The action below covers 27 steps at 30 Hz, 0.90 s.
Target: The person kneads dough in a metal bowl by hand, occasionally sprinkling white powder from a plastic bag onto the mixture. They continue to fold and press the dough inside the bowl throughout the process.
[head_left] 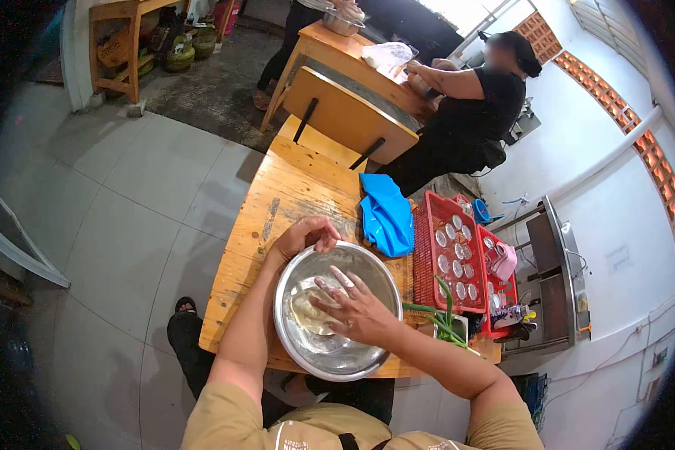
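A shiny metal bowl [367, 360] sits on the near end of a wooden table [292, 187]. My left hand [307, 234] grips the bowl's far rim. My right hand [352, 307], dusted with flour, lies inside the bowl with fingers spread, pressing on a pale lump of dough [304, 309]. Flour streaks coat the bowl's bottom.
A blue cloth [388, 214] lies on the table beside red crates [451, 255] filled with small clear cups. Green onions [444, 315] rest right of the bowl. A wooden chair [345, 116] stands at the table's far end. Another person in black works at a farther table [352, 60].
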Available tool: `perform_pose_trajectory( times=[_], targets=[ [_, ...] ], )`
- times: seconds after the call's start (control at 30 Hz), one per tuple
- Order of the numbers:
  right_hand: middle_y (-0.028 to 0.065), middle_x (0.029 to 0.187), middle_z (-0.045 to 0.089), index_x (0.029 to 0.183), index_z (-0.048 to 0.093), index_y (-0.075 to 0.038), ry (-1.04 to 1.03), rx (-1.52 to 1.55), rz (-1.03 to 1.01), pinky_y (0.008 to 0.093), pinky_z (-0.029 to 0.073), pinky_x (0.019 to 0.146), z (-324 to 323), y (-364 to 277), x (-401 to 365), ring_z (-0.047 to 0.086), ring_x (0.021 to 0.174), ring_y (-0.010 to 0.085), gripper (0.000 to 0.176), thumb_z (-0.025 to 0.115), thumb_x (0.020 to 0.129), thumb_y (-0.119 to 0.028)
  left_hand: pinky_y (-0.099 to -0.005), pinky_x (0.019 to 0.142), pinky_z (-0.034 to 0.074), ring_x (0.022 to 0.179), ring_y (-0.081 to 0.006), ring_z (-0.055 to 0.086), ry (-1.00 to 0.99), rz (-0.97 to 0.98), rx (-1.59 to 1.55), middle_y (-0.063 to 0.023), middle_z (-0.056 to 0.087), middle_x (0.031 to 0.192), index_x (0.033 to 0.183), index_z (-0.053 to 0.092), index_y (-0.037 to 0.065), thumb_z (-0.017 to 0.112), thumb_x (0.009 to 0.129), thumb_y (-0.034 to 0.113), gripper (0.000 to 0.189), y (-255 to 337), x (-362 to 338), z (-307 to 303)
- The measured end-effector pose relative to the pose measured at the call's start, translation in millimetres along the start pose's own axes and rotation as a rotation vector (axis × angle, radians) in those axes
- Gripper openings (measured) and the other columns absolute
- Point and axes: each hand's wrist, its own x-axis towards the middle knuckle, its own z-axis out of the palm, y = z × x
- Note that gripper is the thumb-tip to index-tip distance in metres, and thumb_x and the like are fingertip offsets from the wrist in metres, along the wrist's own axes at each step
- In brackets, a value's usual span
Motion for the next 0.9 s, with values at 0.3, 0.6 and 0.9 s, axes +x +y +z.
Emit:
perform_pose_trajectory(
  times=[0.3,0.6,0.9],
  targets=[
    [0.0236,0.148,0.047,0.148,0.048,-0.013,-0.027,0.033,-0.144,0.0546,0.041,0.104,51,4,33,0.050,0.129,0.0433,0.072,0.061,0.091,-0.055,-0.0249,0.061,0.047,0.062,-0.0140,0.059,0.059,-0.012,0.053,-0.0088,0.063,0.068,0.092,0.074,-0.005,0.052,0.103,0.035,0.047,7,-1,7],
    [0.0123,0.094,0.066,0.104,0.061,-0.012,0.260,0.196,0.207,0.0480,0.053,0.072,65,0,65,0.068,0.084,0.0343,0.039,0.073,0.084,-0.043,-0.0230,0.054,0.039,0.056,-0.0096,0.051,0.009,-0.028,0.118,-0.0048,0.061,0.066,0.089,0.076,-0.003,0.052,0.104,0.036,0.049,2,4,-1],
    [0.0238,0.125,0.056,0.154,0.041,-0.018,-0.031,0.300,0.065,0.0516,0.045,0.099,11,-28,20,0.059,0.113,0.0425,0.069,0.069,0.092,-0.031,-0.0251,0.052,0.038,0.046,-0.0109,0.045,0.032,0.055,0.162,-0.0047,0.051,0.050,0.078,0.077,0.001,0.053,0.104,0.043,0.055,18,-7,13]
  ],
)
